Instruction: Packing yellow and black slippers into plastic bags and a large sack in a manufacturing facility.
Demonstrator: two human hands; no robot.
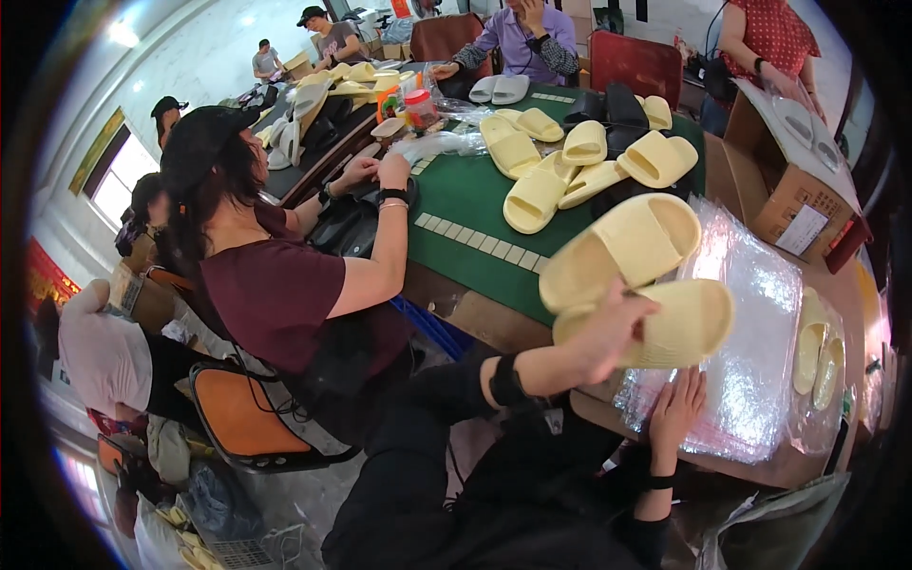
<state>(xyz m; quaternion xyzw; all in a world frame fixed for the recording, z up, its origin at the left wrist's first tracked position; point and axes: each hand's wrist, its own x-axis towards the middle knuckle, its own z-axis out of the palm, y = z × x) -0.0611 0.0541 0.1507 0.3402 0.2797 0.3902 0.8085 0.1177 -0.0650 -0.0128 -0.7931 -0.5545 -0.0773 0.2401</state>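
A pair of pale yellow slide slippers (692, 321) is raised over the table's front edge, one slipper above the other. My left hand (613, 334) grips the pair, its fingers partly hidden by the slippers. Below and to the right, my right hand (676, 413) lies flat with fingers stretched out on a stack of clear plastic bags (755, 328). Just right of that stack, another pair of yellow slippers (813, 351) rests in a clear bag.
Yellow slippers (540, 195) and black slippers (625, 119) are heaped on the green tabletop (456, 195). A row of pale tiles (480, 242) crosses it. An open cardboard box (793, 204) stands at the right. Left of me, a co-worker (275, 271) sits handling dark footwear; others work farther back.
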